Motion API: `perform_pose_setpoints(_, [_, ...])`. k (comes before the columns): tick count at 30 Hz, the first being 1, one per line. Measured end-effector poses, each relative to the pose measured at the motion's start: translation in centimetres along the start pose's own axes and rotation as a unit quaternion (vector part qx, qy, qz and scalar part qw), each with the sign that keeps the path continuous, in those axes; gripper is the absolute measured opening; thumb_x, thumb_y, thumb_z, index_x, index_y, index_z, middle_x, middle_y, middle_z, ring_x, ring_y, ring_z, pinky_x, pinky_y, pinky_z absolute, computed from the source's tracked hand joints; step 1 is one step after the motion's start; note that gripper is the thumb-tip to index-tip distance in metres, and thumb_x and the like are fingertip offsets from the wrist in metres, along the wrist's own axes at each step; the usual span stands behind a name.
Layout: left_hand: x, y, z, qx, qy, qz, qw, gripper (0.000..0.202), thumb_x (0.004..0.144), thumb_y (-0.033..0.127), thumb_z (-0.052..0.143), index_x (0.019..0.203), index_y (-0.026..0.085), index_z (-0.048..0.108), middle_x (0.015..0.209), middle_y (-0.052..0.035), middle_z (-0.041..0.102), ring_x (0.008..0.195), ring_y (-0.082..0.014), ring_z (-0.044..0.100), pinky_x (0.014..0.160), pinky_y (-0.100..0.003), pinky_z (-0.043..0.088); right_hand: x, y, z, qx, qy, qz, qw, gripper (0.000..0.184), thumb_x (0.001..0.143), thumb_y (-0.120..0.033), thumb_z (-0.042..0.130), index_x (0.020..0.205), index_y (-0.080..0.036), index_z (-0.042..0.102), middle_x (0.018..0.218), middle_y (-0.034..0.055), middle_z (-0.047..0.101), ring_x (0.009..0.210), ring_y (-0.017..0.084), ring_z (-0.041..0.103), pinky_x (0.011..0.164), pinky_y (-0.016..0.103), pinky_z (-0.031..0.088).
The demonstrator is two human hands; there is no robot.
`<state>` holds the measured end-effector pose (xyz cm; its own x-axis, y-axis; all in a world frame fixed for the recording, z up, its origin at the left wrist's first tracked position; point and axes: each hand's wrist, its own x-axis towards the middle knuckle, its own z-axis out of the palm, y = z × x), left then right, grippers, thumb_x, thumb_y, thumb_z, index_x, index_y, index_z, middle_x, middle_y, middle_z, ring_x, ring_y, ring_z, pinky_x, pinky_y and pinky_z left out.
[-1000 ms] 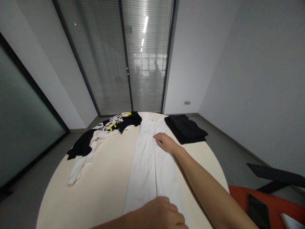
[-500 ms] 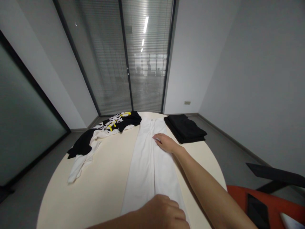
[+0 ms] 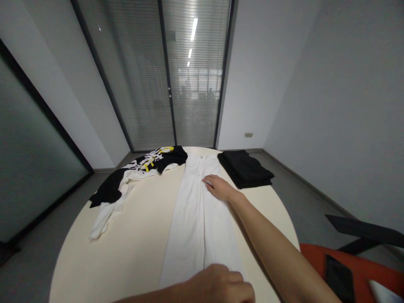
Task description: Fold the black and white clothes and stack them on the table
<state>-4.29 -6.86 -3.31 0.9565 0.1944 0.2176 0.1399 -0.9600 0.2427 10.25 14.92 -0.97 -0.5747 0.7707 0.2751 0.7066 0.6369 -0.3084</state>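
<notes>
A long white garment (image 3: pixel 192 223) lies folded in a narrow strip down the middle of the round cream table (image 3: pixel 135 235). My right hand (image 3: pixel 219 188) rests flat on its far part, fingers stretched out and together. My left hand (image 3: pixel 221 284) sits on the near end of the garment at the bottom of the view, fingers curled down onto the cloth; whether it pinches the fabric is hidden.
A black, white and yellow printed garment (image 3: pixel 132 176) sprawls over the table's far left edge. A folded black stack (image 3: pixel 244 168) lies at the far right. An orange chair (image 3: pixel 353 269) stands at the near right. Glass doors with blinds (image 3: pixel 176 84) are behind.
My left hand has slid slightly toward me and right along the garment's near end. My right hand has stayed in place on the cloth.
</notes>
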Motion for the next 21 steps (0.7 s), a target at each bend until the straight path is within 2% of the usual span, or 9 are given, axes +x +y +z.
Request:
perform_pose_setpoints(4, [0.0,-0.2,-0.5,-0.002,0.023,0.021,1.000,0.016,0.100,0.038,0.057,0.097,0.025,0.067,0.086,0.0045,0.068,0.071,-0.0101,0.059,0.057,-0.025,0.039,0.0,0.0,0.0,0.005,0.003,0.003,1.000,0.033,0.096,-0.016,0.051,0.126,-0.017,0.065,0.129,0.0125,0.066,0.120,0.024,0.059,0.105,0.038,0.045])
perform_pose_setpoints(6, [0.0,-0.5,-1.1,-0.026,0.033,0.001,0.999,0.014,0.097,0.037,0.062,0.095,0.025,0.068,0.089,0.0045,0.069,0.075,-0.0108,0.060,0.064,-0.024,0.043,0.0,0.0,0.0,0.007,0.004,0.001,1.000,0.033,0.096,-0.017,0.052,0.126,-0.017,0.065,0.128,0.0126,0.066,0.120,0.024,0.059,0.105,0.038,0.045])
perform_pose_setpoints(8, [-0.2,-0.7,-1.9,-0.051,0.028,-0.016,0.998,0.008,0.095,0.029,0.063,0.097,0.023,0.069,0.091,0.0042,0.070,0.079,-0.0107,0.062,0.071,-0.023,0.045,0.0,0.0,0.0,0.006,0.002,0.000,1.000,0.033,0.096,-0.017,0.051,0.126,-0.016,0.065,0.129,0.0130,0.066,0.120,0.024,0.059,0.105,0.038,0.044])
perform_pose_setpoints(10, [-0.5,-0.9,-2.5,-0.058,0.020,-0.005,0.998,0.009,0.096,0.026,0.062,0.102,0.023,0.069,0.096,0.0039,0.070,0.083,-0.0105,0.062,0.076,-0.022,0.045,0.0,0.0,0.0,0.005,0.001,0.001,1.000,0.033,0.096,-0.017,0.051,0.126,-0.016,0.065,0.129,0.0132,0.066,0.120,0.024,0.059,0.105,0.038,0.045])
perform_pose_setpoints(14, [-1.0,-1.1,-2.8,-0.055,0.029,0.034,0.997,0.015,0.100,0.036,0.058,0.106,0.028,0.068,0.104,0.0047,0.068,0.088,-0.0104,0.061,0.076,-0.022,0.043,0.0,0.1,0.0,0.006,0.006,-0.001,1.000,0.033,0.096,-0.017,0.051,0.126,-0.017,0.065,0.129,0.0129,0.066,0.120,0.024,0.060,0.105,0.038,0.045])
perform_pose_setpoints(21, [-0.8,-1.0,-2.3,-0.025,0.044,0.057,0.997,0.012,0.102,0.034,0.056,0.101,0.026,0.065,0.101,0.0048,0.068,0.085,-0.0104,0.058,0.074,-0.024,0.042,-0.1,-0.2,-0.2,0.005,0.005,0.004,1.000,0.033,0.096,-0.017,0.051,0.126,-0.016,0.065,0.129,0.0132,0.066,0.120,0.024,0.059,0.105,0.038,0.045])
